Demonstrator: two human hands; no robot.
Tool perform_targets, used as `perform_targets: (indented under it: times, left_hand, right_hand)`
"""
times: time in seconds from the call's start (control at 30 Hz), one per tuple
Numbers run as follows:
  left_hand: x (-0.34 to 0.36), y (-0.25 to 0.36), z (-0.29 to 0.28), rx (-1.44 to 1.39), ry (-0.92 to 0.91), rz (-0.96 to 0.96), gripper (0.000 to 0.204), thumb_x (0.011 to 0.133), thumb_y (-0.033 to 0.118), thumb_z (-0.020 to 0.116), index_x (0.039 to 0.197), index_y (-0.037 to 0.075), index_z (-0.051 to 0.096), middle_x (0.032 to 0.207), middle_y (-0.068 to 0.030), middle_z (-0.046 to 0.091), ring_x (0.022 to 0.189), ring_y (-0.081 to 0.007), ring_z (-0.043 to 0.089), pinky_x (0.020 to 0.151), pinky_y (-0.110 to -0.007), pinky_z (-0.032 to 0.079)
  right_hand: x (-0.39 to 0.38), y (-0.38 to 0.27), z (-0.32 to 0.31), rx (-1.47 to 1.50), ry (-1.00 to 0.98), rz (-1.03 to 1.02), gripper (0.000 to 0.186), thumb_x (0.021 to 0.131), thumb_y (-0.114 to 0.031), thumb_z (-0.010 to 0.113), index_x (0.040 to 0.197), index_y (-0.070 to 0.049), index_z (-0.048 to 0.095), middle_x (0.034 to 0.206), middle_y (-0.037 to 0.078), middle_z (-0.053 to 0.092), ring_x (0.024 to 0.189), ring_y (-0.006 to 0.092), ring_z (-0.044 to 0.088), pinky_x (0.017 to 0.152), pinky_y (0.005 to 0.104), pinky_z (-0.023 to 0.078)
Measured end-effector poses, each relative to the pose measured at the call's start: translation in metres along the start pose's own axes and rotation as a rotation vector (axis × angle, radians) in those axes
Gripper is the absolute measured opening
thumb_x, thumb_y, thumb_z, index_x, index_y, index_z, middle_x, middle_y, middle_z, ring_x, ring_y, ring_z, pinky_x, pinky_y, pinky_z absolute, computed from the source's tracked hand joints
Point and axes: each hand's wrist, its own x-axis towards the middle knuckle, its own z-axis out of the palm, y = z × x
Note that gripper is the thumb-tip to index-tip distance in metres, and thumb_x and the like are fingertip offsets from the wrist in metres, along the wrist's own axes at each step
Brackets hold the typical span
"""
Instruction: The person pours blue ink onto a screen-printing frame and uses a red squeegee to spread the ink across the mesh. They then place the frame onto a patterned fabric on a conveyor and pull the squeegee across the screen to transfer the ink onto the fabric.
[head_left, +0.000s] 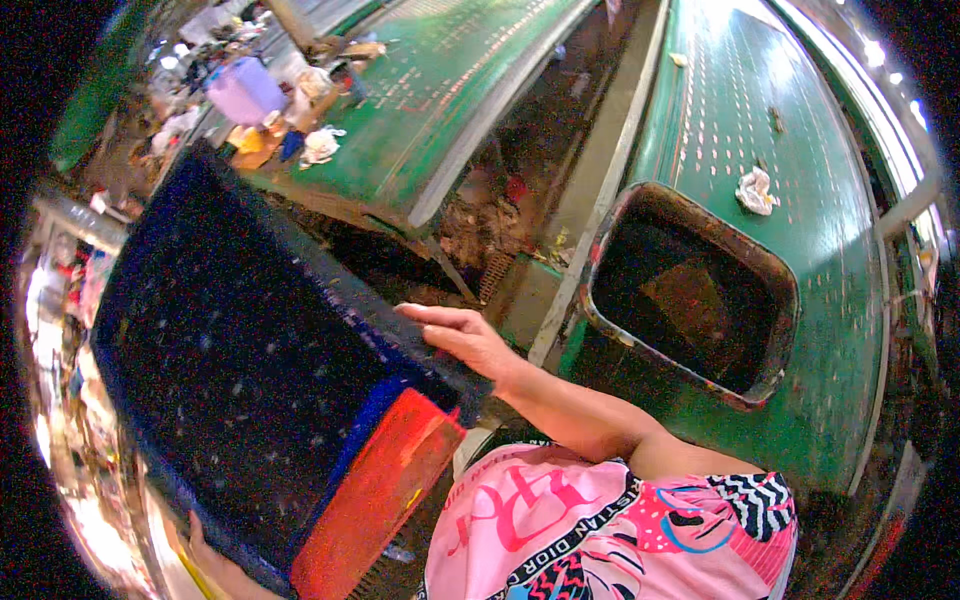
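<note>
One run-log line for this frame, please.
right hand: on blue crate rim | left hand: grips crate's lower edge | crate: tilted, empty | nearby: dark chute opening

The left hand (215, 560) shows only its fingers under the lower corner of the big dark blue plastic crate (230, 360); the rest is hidden behind the crate. The black-walled rectangular chute opening (690, 290) is too dark inside to read, and the heap of scraps around the lilac plastic jug (245, 90) is too blurred to identify.

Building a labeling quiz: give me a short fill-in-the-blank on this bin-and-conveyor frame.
1. The right hand rests on the rim of a dark ____ bin.
2. The conveyor belt is ____ in colour.
3. A crumpled white scrap lies on the belt beyond the rectangular ____.
4. The left hand grips the bin's ____ edge.

Missing: blue; green; chute opening; lower
</note>
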Motion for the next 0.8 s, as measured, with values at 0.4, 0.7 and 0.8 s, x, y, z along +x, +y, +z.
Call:
perform_targets:
  times: [0.4,0.7,0.8]
  left_hand:
    - [0.148,-0.035,0.153,0.023,-0.116,-0.014,0.078,0.094,0.017,0.081,0.162,-0.005,0.052,0.152,-0.0191,0.065,0.130,-0.0342,0.063,0.116,-0.044,0.048]
    - [0.207,-0.009,0.220,-0.025,-0.162,-0.030,0.078,0.094,0.017,0.081,0.163,-0.005,0.052,0.151,-0.0186,0.065,0.130,-0.0340,0.063,0.116,-0.044,0.048]
    - [0.204,0.014,0.234,-0.040,-0.132,-0.042,0.078,0.094,0.017,0.081,0.163,-0.005,0.052,0.151,-0.0185,0.065,0.130,-0.0339,0.064,0.116,-0.044,0.048]
  right_hand:
    - [0.168,0.047,-0.031,-0.087,0.015,-0.037,0.048,0.113,-0.019,0.068,0.158,-0.002,0.063,0.148,0.007,0.072,0.129,0.0132,0.068,0.114,0.0327,0.054]
    - [0.243,-0.006,-0.033,-0.234,0.067,-0.063,0.049,0.113,-0.023,0.070,0.157,-0.002,0.064,0.148,0.006,0.072,0.132,0.0138,0.067,0.115,0.0347,0.053]
    - [0.272,-0.037,-0.041,-0.177,0.025,-0.030,0.048,0.112,-0.024,0.071,0.155,-0.003,0.066,0.149,0.005,0.072,0.134,0.0134,0.065,0.117,0.0345,0.051]
